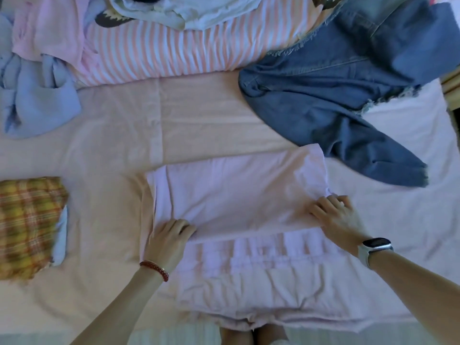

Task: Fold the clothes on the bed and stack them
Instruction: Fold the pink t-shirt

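A pale pink garment (239, 195) lies partly folded in the near middle of the bed, its upper half doubled over a gathered lower part (261, 282). My left hand (169, 237) pinches the folded edge at its left end. My right hand (336, 215) grips the same fold at its right corner. A folded yellow plaid piece (27, 225) rests at the left with a light blue item tucked beside it.
A blue denim garment (336, 95) sprawls at the right. At the back lie a pink-and-white striped top (161, 53), white clothes (189, 11) and a light blue garment (32, 95) at the far left. The pink bedsheet (149, 125) shows between them.
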